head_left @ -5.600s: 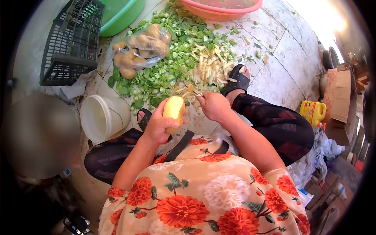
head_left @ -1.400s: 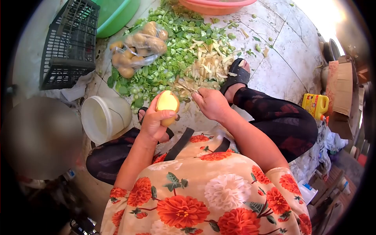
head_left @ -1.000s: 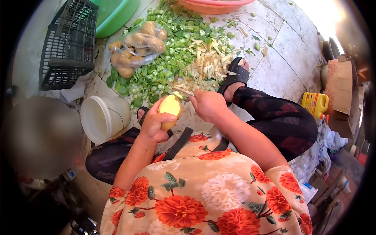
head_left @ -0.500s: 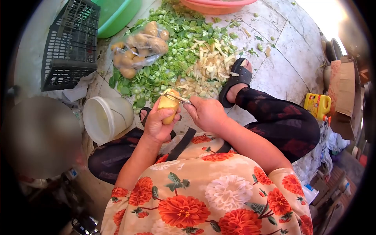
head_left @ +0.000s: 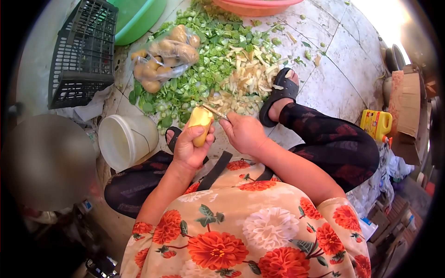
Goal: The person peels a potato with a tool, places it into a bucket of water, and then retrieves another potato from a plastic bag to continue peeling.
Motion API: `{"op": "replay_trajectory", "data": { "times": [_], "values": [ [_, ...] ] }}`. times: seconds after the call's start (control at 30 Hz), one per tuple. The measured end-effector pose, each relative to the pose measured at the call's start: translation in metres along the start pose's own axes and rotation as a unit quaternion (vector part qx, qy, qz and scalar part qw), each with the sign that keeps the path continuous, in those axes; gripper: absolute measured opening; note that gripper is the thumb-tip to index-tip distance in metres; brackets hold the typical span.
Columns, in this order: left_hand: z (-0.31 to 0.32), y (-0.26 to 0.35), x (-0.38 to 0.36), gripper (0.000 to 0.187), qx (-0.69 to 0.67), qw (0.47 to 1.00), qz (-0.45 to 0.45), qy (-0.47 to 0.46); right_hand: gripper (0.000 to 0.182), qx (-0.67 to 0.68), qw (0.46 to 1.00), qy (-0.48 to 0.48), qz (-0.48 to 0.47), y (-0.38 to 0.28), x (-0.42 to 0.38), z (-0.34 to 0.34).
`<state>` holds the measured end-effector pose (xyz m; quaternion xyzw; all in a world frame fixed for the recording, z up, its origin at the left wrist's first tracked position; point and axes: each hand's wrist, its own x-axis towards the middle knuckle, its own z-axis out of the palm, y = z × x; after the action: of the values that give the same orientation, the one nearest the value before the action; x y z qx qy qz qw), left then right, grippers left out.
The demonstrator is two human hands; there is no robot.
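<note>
My left hand (head_left: 189, 147) is wrapped round a potato (head_left: 200, 121), its upper end peeled to pale yellow and its lower end still in brown skin. My right hand (head_left: 246, 133) grips a peeler (head_left: 214, 111), whose tip points up and left, just off the potato's upper right side. Below them on the floor lies a heap of potato peelings (head_left: 250, 76), mixed into a wide spread of green leaf trimmings (head_left: 204, 60). A clear plastic bag of unpeeled potatoes (head_left: 167, 53) rests on the greens to the left.
A white bucket (head_left: 132, 139) stands left of my leg. Behind it are a black plastic crate (head_left: 83, 55) and a green basin (head_left: 139, 21). A pink basin (head_left: 257, 5) is at the top. At right are a yellow jug (head_left: 374, 124) and a cardboard box (head_left: 408, 106).
The peeler has lifted off the potato's face and now sits at its upper right. More of the potato's upper end shows bare yellow flesh. The left hand has barely moved.
</note>
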<state>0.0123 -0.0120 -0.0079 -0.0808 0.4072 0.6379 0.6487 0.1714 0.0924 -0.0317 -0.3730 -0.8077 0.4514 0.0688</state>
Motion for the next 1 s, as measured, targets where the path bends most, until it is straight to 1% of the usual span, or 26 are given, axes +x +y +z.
{"op": "replay_trajectory", "data": {
  "times": [0.03, 0.07, 0.1, 0.17, 0.2, 0.27, 0.3, 0.37, 0.43, 0.5, 0.53, 0.57, 0.6, 0.63, 0.7, 0.73, 0.8, 0.93, 1.0],
  "values": [
    [0.003, -0.002, -0.002, 0.061, 0.022, 0.999, -0.001, -0.045, 0.032, -0.017, 0.999, 0.020, 0.041, 0.016, 0.006, 0.007],
    [0.015, -0.002, -0.006, 0.061, 0.033, 0.996, 0.014, -0.077, 0.033, -0.023, 0.996, 0.001, 0.090, 0.033, 0.011, 0.009],
    [0.014, 0.000, -0.002, 0.061, 0.034, 0.996, 0.014, -0.080, 0.033, -0.024, 0.996, 0.005, 0.089, 0.029, 0.013, 0.004],
    [0.004, 0.000, 0.002, 0.059, -0.019, 1.000, 0.015, -0.019, 0.032, 0.017, 0.997, 0.050, 0.065, 0.016, 0.010, -0.003],
    [0.000, -0.001, 0.003, 0.055, -0.031, 0.999, 0.021, -0.007, 0.032, 0.015, 0.997, 0.048, 0.064, 0.009, 0.006, -0.008],
    [-0.009, -0.004, 0.006, 0.056, -0.037, 0.999, 0.019, -0.013, 0.031, 0.054, 0.998, 0.018, 0.020, -0.008, -0.002, -0.011],
    [-0.010, -0.004, 0.006, 0.056, -0.043, 0.999, 0.017, -0.019, 0.031, 0.056, 0.998, 0.019, 0.020, -0.015, -0.007, -0.009],
    [-0.008, -0.005, 0.006, 0.058, -0.053, 0.998, 0.014, -0.021, 0.031, 0.037, 0.998, -0.011, -0.040, -0.024, -0.013, -0.006],
    [-0.010, -0.007, 0.005, 0.059, -0.065, 0.998, 0.011, -0.023, 0.031, 0.053, 0.998, -0.010, -0.026, -0.024, -0.011, -0.004],
    [-0.011, -0.012, 0.003, 0.062, -0.089, 0.995, -0.015, -0.039, 0.030, 0.040, 0.998, 0.031, 0.023, -0.012, -0.004, 0.000],
    [0.000, -0.013, 0.000, 0.062, -0.088, 0.995, -0.017, -0.042, 0.030, 0.038, 0.998, 0.034, 0.024, 0.001, 0.001, 0.004],
    [0.013, -0.012, -0.005, 0.057, -0.094, 0.993, -0.015, -0.066, 0.031, 0.016, 0.998, 0.033, 0.060, 0.018, 0.005, 0.008],
    [0.021, -0.010, -0.008, 0.053, -0.101, 0.991, -0.012, -0.088, 0.032, -0.006, 0.995, 0.031, 0.096, 0.019, 0.009, 0.005],
    [0.018, -0.009, -0.007, 0.053, -0.102, 0.991, -0.011, -0.087, 0.032, -0.007, 0.995, 0.029, 0.095, 0.017, 0.009, 0.004],
    [0.009, -0.009, -0.003, 0.053, -0.106, 0.994, 0.007, -0.021, 0.031, 0.037, 0.997, 0.038, 0.048, 0.005, 0.003, -0.003],
    [0.005, -0.010, -0.001, 0.053, -0.106, 0.994, 0.008, -0.021, 0.031, 0.037, 0.997, 0.038, 0.047, -0.002, -0.001, -0.006],
    [0.002, -0.012, 0.001, 0.054, -0.114, 0.993, 0.006, -0.009, 0.031, 0.046, 0.999, -0.013, 0.000, -0.016, -0.010, -0.009],
    [0.003, -0.011, 0.000, 0.055, -0.138, 0.990, -0.014, -0.008, 0.031, 0.044, 0.999, -0.011, -0.025, -0.021, -0.009, -0.008],
    [0.004, -0.014, -0.004, 0.054, -0.108, 0.993, -0.039, -0.030, 0.030, -0.018, 0.996, -0.008, 0.089, -0.005, 0.003, -0.002]
  ]
}}
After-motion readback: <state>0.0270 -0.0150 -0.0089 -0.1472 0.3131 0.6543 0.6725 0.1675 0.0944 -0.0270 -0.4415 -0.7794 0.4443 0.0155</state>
